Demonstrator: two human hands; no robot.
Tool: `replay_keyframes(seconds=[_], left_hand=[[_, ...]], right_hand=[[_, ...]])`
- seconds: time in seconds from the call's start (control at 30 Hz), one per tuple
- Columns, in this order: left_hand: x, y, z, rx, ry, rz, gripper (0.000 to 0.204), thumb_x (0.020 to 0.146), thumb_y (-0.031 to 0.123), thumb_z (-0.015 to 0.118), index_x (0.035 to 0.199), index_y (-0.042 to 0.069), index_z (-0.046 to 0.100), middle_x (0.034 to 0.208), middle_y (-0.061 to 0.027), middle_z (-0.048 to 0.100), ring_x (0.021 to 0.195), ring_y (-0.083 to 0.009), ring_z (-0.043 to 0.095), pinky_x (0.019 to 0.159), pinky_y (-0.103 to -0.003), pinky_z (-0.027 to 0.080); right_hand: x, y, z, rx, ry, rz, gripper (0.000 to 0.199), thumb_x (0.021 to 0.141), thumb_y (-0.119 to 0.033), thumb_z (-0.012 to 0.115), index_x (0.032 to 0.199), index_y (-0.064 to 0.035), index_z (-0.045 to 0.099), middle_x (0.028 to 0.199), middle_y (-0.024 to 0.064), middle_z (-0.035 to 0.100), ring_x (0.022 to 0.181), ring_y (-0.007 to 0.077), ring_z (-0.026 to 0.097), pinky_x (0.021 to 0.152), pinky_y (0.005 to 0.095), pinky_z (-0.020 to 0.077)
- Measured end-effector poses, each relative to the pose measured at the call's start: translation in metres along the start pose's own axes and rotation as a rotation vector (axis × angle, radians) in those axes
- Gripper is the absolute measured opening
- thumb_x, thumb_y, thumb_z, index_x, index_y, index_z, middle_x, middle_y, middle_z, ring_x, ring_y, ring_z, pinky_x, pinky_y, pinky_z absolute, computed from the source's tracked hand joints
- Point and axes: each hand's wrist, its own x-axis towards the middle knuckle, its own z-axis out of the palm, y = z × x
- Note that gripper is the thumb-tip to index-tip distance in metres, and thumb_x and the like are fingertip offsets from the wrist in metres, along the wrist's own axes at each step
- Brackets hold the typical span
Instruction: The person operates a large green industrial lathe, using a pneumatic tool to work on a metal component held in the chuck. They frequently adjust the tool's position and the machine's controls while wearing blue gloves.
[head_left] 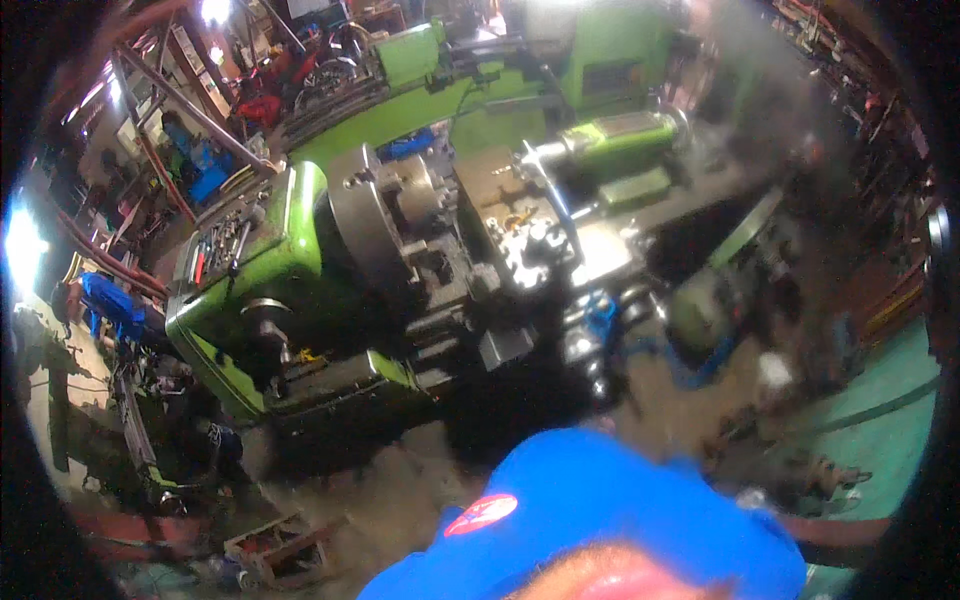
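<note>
Neither of my hands shows in the head view. Blue fabric [600, 490] with a red-and-white oval badge fills the bottom middle, with blurred hair and skin at its lower edge. Beyond it stands a green metal lathe. Its headstock [250, 270] is at left, beside a large round steel chuck [365, 215]. At right of the chuck, the green tailstock [625, 140] points toward it. Bright shiny metal [540, 250] lies around the carriage between them, too glary to make out in detail.
Several hand tools [225, 245] lie on top of the headstock. Another green machine [480, 95] stands behind. A blue item [600, 315] hangs at the carriage front. Metal parts [820, 475] lie at lower right, and a frame [280, 550] rests on the floor at lower left.
</note>
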Motion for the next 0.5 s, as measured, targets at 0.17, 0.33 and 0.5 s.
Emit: replay_keyframes(seconds=[0.17,0.33,0.5], left_hand=[[0.017,0.009,-0.023,0.016,0.324,0.107,0.036,0.104,0.024,0.055,0.127,-0.002,0.065,0.133,-0.021,0.064,0.123,-0.035,0.06,0.107,-0.042,0.047],[-0.106,0.225,-0.081,-0.685,0.611,0.714,0.032,0.104,0.021,0.056,0.114,-0.005,0.07,0.115,-0.02,0.072,0.108,-0.0292,0.067,0.098,-0.039,0.051],[-0.252,0.341,-0.061,-0.715,0.389,0.985,0.026,0.101,0.016,0.058,0.11,-0.004,0.072,0.112,-0.0166,0.073,0.106,-0.027,0.068,0.097,-0.039,0.052]], right_hand=[[0.018,0.046,-0.037,0.005,-0.031,-0.042,0.04,0.094,-0.032,0.064,0.125,-0.0066,0.069,0.111,0.0241,0.072,0.106,0.0441,0.067,0.092,0.0511,0.0523],[0.023,0.119,-0.073,0.021,-0.065,-0.019,0.04,0.094,-0.03,0.064,0.126,-0.0069,0.068,0.112,0.0238,0.072,0.106,0.0436,0.067,0.092,0.0503,0.0525],[0.028,0.184,-0.111,0.022,-0.084,0.041,0.04,0.094,-0.029,0.065,0.127,-0.0071,0.068,0.112,0.0235,0.072,0.106,0.0432,0.068,0.092,0.0494,0.0526]])
